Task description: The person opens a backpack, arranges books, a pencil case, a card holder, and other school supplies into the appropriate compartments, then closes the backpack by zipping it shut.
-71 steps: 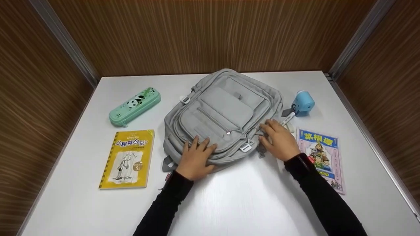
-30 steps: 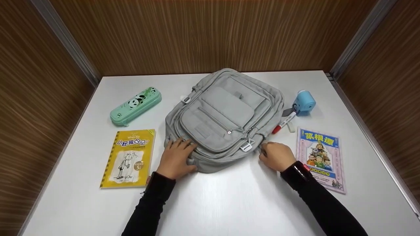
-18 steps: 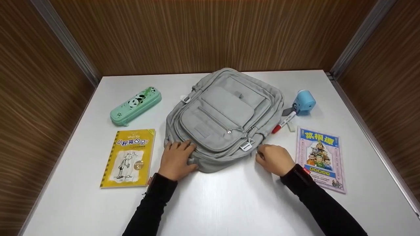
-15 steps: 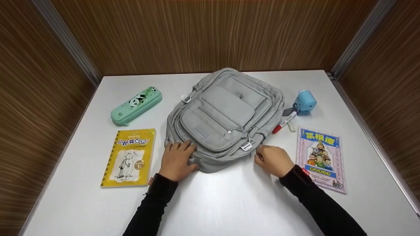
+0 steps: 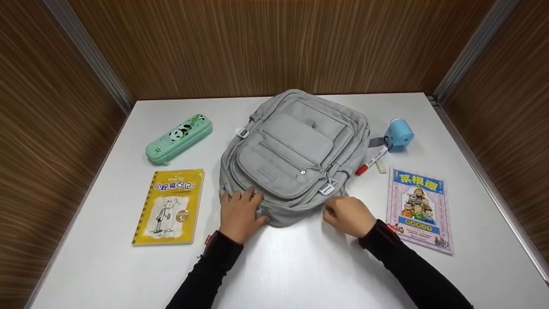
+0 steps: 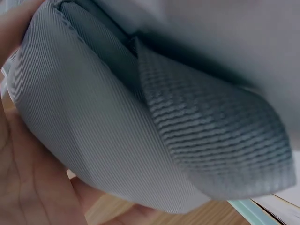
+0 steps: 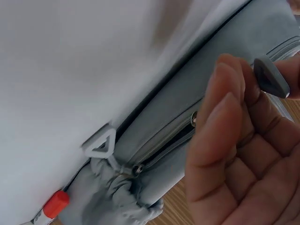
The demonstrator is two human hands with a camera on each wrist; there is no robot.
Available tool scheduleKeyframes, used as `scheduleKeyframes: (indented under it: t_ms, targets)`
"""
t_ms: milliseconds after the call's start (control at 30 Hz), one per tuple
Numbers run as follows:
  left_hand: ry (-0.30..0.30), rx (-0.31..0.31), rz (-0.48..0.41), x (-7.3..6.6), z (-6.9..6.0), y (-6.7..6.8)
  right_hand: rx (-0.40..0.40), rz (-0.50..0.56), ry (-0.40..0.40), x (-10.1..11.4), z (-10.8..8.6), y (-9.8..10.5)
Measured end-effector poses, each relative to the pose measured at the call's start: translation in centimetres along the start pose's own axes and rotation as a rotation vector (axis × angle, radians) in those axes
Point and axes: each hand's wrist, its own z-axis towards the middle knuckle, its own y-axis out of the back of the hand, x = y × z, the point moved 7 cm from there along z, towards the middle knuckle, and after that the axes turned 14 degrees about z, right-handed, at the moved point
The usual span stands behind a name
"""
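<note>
A grey backpack (image 5: 296, 146) lies in the middle of the white table, front pockets upward. My left hand (image 5: 242, 214) grips its lower left corner, fingers on top and thumb by the bottom edge. In the left wrist view grey side fabric (image 6: 93, 108) bulges against the palm, beside a loose ribbed flap (image 6: 215, 122). At the lower right edge, my right hand (image 5: 348, 216) pinches a dark triangular zipper pull (image 7: 272, 78) between thumb and curled fingers. A second, pale zipper pull (image 7: 101, 144) hangs farther along. Between the two sliders the zipper (image 7: 166, 140) shows a narrow gap.
A green panda pencil case (image 5: 179, 139) and a yellow book (image 5: 169, 206) lie left. On the right are a blue pencil sharpener (image 5: 398, 134), a red-capped marker (image 5: 371, 161), a white eraser-like block (image 5: 381, 167) and a pink-and-blue book (image 5: 419, 210). Wood-grain panels (image 5: 274, 47) enclose the table.
My right hand has gone from lying on the backpack's right side to pinching the zipper pull, and has slid left along the edge. The left hand moved left to the corner, then slightly right.
</note>
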Motion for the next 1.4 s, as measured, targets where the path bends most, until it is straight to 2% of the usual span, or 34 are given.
scheduleKeyframes:
  t_ms: [300, 433, 533, 600, 700, 833, 933, 1000, 1100, 1233, 1400]
  targets:
    - [0.042, 0.0, 0.106, -2.9, 0.2, 0.3, 0.024, 0.048, 0.07, 2.0, 0.9, -0.8]
    - [0.071, -0.029, 0.105, -3.7, 0.4, 0.5, 0.029, 0.056, 0.091, 2.5, 1.3, -1.2]
    - [0.076, -0.041, 0.092, -3.8, 0.4, 0.7, 0.04, 0.078, 0.084, 2.3, 1.5, -1.3]
    - [0.058, -0.037, 0.062, -3.5, 0.4, 0.7, 0.051, 0.103, 0.073, 2.0, 1.5, -1.2]
    - [0.004, 0.007, -0.022, -2.4, 0.3, 0.8, 0.064, 0.146, 0.061, 1.4, 1.5, -1.0]
    - [-0.066, 0.123, -0.113, 0.0, 0.3, 0.5, 0.064, 0.204, 0.053, 0.5, 1.4, -0.1]
    - [-0.101, 0.176, -0.109, 1.9, 0.6, -0.2, 0.062, 0.248, 0.038, -0.3, 1.3, 0.6]
    - [-0.122, 0.178, -0.104, 2.8, 0.9, -0.7, 0.058, 0.265, 0.024, -0.7, 1.3, 1.0]
    - [-0.143, 0.147, -0.112, 3.5, 1.2, -1.3, 0.047, 0.287, 0.003, -1.4, 1.0, 1.5]
    - [-0.155, 0.102, -0.106, 3.4, 1.4, -1.6, 0.027, 0.295, -0.015, -2.0, 0.7, 2.0]
    - [-0.146, 0.046, -0.028, 3.1, 1.6, -1.2, 0.023, 0.287, -0.008, -1.9, 0.4, 2.2]
